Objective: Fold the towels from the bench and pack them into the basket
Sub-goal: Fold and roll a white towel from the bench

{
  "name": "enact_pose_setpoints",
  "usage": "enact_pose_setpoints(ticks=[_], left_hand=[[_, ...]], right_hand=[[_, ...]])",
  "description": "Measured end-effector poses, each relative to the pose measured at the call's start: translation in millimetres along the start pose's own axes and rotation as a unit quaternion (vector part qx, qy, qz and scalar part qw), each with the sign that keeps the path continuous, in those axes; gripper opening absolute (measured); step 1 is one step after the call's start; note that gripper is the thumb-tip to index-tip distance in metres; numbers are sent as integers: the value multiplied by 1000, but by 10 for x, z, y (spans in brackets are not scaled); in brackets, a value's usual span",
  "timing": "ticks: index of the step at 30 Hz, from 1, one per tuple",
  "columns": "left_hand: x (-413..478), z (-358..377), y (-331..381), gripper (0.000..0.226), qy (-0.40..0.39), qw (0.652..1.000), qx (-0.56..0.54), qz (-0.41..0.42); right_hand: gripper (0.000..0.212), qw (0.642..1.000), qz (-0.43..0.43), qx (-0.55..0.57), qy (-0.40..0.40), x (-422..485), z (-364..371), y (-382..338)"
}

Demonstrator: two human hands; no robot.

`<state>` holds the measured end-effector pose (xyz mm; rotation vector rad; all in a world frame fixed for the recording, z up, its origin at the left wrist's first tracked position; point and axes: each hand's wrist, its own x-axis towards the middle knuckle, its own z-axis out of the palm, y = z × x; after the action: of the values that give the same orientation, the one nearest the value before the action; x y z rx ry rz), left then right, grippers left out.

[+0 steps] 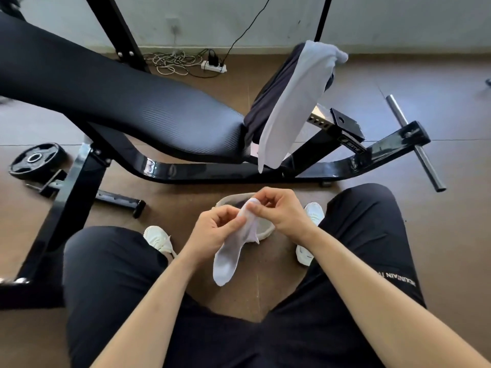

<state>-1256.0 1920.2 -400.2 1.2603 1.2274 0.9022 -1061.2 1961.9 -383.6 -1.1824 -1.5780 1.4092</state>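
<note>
Now: left hand, right hand pinch top of small white cloth towel; long axis hangs near-left; round beige fabric basket just beyond, under right hand.

The worktop runs in from the left, and a draped towel hangs over its right end, on top of another cloth. On the floor just in front of its frame sits the basket, between the person's shoes. Above the basket the left hand and right hand meet, both pinching a small towel that hangs down towards the person. A weight plate lies far left, a power strip sits behind the worktop by the wall, and a bar juts out on the right.
</note>
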Motion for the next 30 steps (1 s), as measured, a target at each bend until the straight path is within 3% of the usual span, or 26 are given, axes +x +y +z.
enact_pose_setpoints(ticks=[6, 15, 20, 24, 30], left_hand=[[40, -85, -123, 15, 16, 998, 46, -40], [37, -179, -245, 13, -8, 992, 96, -83], [35, -194, -330, 9, -33, 976, 202, -71], [24, -169, -344, 10, 26, 957, 284, -48], [53, -172, -340, 12, 64, 968, 233, -65]], right_hand=[[15, 988, -35, 28, 146, 210, -278, -185], [8, 931, -20, 83, 356, 441, -899, -185], [11, 921, 10, 117, 371, 338, -1041, 117], [12, 916, 5, 120, 382, 340, -1114, 202], [8, 929, 58, 117, 345, 328, -1072, 285]])
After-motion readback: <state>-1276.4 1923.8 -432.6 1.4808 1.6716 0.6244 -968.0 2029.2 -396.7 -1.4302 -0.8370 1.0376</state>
